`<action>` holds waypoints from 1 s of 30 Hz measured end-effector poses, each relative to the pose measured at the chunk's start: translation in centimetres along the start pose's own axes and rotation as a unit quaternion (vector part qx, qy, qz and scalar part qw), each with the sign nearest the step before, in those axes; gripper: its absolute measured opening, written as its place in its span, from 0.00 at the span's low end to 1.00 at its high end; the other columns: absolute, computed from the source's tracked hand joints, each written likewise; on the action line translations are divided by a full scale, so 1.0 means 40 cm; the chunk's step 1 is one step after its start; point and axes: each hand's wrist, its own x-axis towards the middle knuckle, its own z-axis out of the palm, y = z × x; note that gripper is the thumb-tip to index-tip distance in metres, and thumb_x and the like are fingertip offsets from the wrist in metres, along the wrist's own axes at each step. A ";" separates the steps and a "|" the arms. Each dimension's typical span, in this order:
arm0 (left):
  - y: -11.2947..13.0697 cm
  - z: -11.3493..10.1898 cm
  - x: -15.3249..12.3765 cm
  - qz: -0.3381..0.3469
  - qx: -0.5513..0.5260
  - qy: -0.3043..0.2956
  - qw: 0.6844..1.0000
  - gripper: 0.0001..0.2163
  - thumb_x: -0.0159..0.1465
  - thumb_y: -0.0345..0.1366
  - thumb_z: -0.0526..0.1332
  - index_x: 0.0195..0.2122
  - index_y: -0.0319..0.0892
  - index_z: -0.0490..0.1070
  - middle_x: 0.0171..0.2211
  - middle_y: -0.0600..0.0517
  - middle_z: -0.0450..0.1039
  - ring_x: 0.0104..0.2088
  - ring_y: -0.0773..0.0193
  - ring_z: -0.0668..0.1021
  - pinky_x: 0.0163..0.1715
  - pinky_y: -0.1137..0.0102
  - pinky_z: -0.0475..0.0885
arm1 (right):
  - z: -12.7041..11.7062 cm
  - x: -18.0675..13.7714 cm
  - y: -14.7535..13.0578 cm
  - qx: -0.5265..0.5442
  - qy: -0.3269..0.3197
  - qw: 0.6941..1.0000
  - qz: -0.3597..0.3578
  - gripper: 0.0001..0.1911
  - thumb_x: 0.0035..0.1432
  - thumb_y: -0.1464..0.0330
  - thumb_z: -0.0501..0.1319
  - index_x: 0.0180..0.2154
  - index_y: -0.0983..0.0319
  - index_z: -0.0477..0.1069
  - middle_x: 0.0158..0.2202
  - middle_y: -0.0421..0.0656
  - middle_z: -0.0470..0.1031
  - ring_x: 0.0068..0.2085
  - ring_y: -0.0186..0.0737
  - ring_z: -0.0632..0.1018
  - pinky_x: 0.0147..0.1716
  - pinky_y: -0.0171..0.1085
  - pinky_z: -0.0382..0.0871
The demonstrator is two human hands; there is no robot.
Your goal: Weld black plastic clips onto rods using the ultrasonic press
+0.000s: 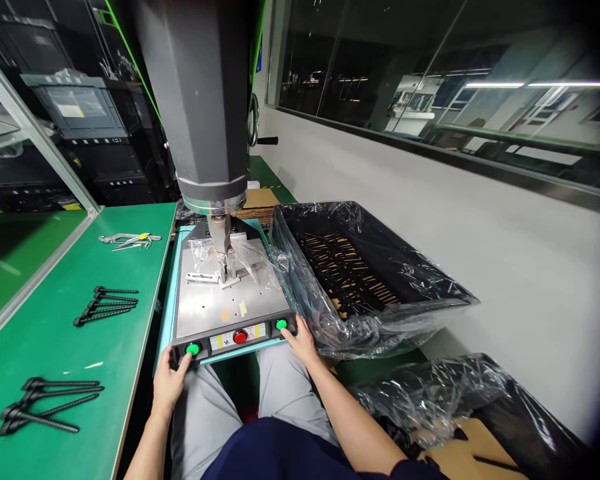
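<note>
L grip [171, 381] and R grip [303, 343] spread round press [200, 310] corners, prob. so thumbs reach green btns [193, 349]; rods [63, 393] on table [125, 257] L of grips, bin [363, 223] R, handy.

Dark windows [365, 73] above a pale wall [390, 187]

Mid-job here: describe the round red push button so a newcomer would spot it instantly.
Find the big dark-grey machine head above a flat silver metal plate. Along the plate's near edge runs a black control strip. The round red push button sits near its middle, between two round green push buttons, the only red one there.
</note>
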 end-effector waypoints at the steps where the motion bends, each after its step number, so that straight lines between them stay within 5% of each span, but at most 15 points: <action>1: 0.002 -0.001 -0.001 -0.001 0.003 0.001 1.000 0.35 0.47 0.53 0.69 0.54 0.42 0.70 0.51 0.43 0.73 0.47 0.49 0.77 0.51 0.55 0.71 | 0.000 0.000 0.001 0.000 0.000 1.000 0.002 0.36 0.56 0.53 0.60 0.61 0.64 0.63 0.59 0.55 0.67 0.62 0.54 0.67 0.62 0.51 0.60; 11: 0.029 0.002 -0.007 -0.023 -0.068 0.017 0.997 0.31 0.48 0.51 0.69 0.52 0.42 0.72 0.51 0.43 0.74 0.53 0.47 0.75 0.56 0.55 0.67 | -0.010 0.002 -0.010 0.034 0.002 0.999 0.001 0.33 0.54 0.53 0.62 0.58 0.62 0.68 0.57 0.53 0.71 0.59 0.53 0.71 0.57 0.50 0.68; 14: 0.066 -0.005 -0.007 -0.051 -0.060 0.065 0.995 0.30 0.52 0.52 0.66 0.52 0.38 0.72 0.51 0.40 0.74 0.53 0.47 0.75 0.57 0.53 0.66 | -0.024 0.006 -0.025 0.079 -0.004 0.997 0.015 0.31 0.54 0.51 0.62 0.54 0.62 0.71 0.54 0.53 0.73 0.54 0.52 0.75 0.50 0.49 0.73; 18: 0.158 -0.003 0.002 -0.014 -0.066 0.120 0.990 0.27 0.56 0.52 0.64 0.50 0.38 0.73 0.50 0.39 0.74 0.52 0.48 0.76 0.56 0.52 0.68 | -0.043 0.001 -0.078 0.104 0.115 0.987 0.052 0.28 0.56 0.49 0.59 0.47 0.65 0.74 0.48 0.56 0.75 0.46 0.50 0.78 0.44 0.47 0.75; 21: 0.247 0.022 0.028 0.016 -0.180 0.062 0.982 0.25 0.58 0.51 0.64 0.50 0.39 0.72 0.48 0.40 0.75 0.48 0.50 0.78 0.51 0.54 0.72 | -0.031 -0.003 -0.152 0.124 0.140 0.981 0.043 0.24 0.60 0.52 0.57 0.45 0.65 0.74 0.44 0.54 0.77 0.42 0.48 0.79 0.44 0.47 0.75; 24: 0.336 0.062 0.074 0.000 -0.259 -0.048 0.965 0.31 0.59 0.50 0.66 0.60 0.43 0.63 0.52 0.39 0.73 0.46 0.54 0.80 0.48 0.55 0.74 | 0.015 0.007 -0.247 0.190 0.025 0.981 0.025 0.22 0.60 0.54 0.58 0.45 0.64 0.75 0.41 0.51 0.79 0.41 0.47 0.80 0.43 0.45 0.75; 27: 0.409 0.109 0.130 -0.034 -0.339 -0.174 0.924 0.42 0.59 0.51 0.66 0.69 0.56 0.44 0.56 0.40 0.69 0.46 0.55 0.80 0.46 0.57 0.75 | 0.080 0.042 -0.347 0.219 -0.091 0.972 -0.008 0.19 0.60 0.56 0.59 0.46 0.61 0.77 0.39 0.47 0.80 0.39 0.46 0.80 0.43 0.45 0.76; 30: 0.461 0.149 0.183 -0.026 -0.395 -0.223 0.891 0.43 0.60 0.54 0.64 0.69 0.61 0.39 0.55 0.42 0.71 0.46 0.57 0.80 0.45 0.60 0.75 | 0.139 0.106 -0.440 0.211 -0.146 0.964 -0.068 0.17 0.62 0.60 0.57 0.49 0.58 0.76 0.41 0.44 0.80 0.40 0.44 0.80 0.45 0.44 0.75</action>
